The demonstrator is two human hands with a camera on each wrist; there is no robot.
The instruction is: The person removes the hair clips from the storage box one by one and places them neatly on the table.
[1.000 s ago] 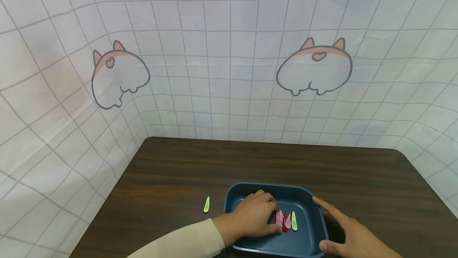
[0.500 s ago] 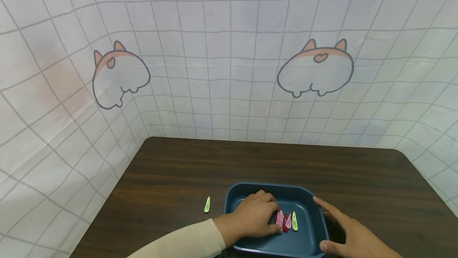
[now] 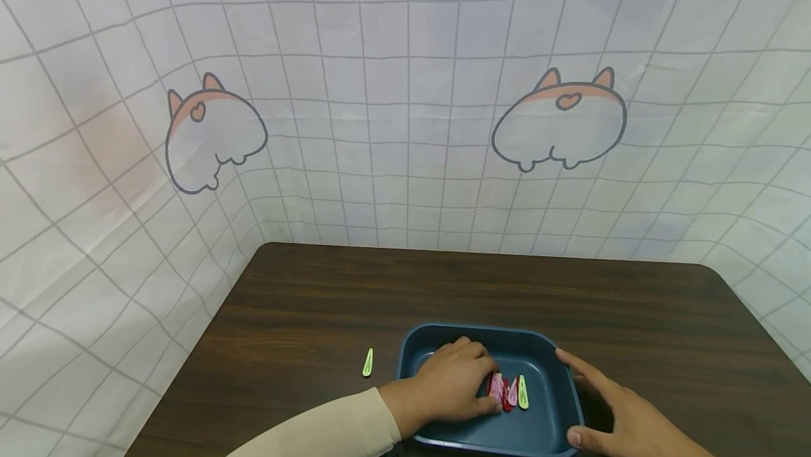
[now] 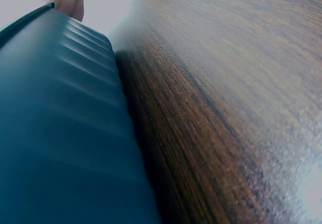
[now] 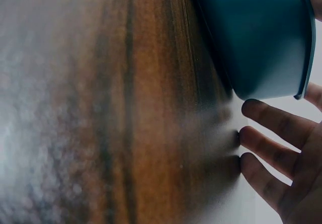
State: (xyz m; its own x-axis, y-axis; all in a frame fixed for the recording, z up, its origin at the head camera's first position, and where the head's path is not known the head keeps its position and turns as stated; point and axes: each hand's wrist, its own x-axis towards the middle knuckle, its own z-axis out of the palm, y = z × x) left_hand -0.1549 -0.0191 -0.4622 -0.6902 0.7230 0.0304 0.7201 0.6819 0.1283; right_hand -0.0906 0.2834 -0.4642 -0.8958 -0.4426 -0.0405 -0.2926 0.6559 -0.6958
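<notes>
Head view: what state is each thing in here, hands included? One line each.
tray: upright on the table, holding clips.
clips in the tray: lying flat, side by side, red, pink and green.
green clip: lying flat on the table, left of the tray, apart from it.
left hand: inside the tray, fingers curled at the clips; actual grip hidden.
right hand: fingers straight, resting at the tray's right rim.
</notes>
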